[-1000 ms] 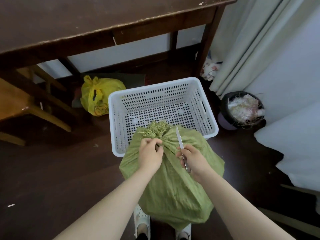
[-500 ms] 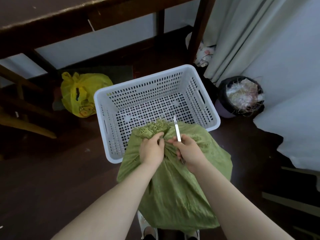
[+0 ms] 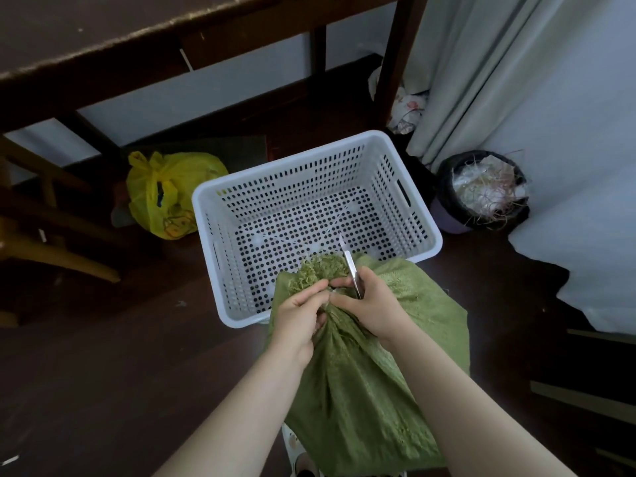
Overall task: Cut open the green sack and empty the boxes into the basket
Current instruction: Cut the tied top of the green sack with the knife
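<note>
A green woven sack (image 3: 361, 383) stands on the dark floor in front of me, its frayed, gathered neck leaning over the near rim of a white perforated basket (image 3: 375, 142). The basket holds nothing. My left hand (image 3: 297, 318) grips the bunched neck of the sack. My right hand (image 3: 373, 304) holds a slim metal knife (image 3: 349, 263), blade pointing up and away, and its fingers meet the left hand at the tied neck. The boxes are hidden inside the sack.
A yellow plastic bag (image 3: 165, 194) lies left of the basket under a dark wooden table (image 3: 103, 39). A black bin (image 3: 481, 191) full of scraps stands at the right by a curtain (image 3: 481, 63). Wooden chair legs (image 3: 51, 249) are at far left.
My hands have closed together on the sack's neck, and the knife has shifted with the right hand toward the tie. The view has tilted slightly.
</note>
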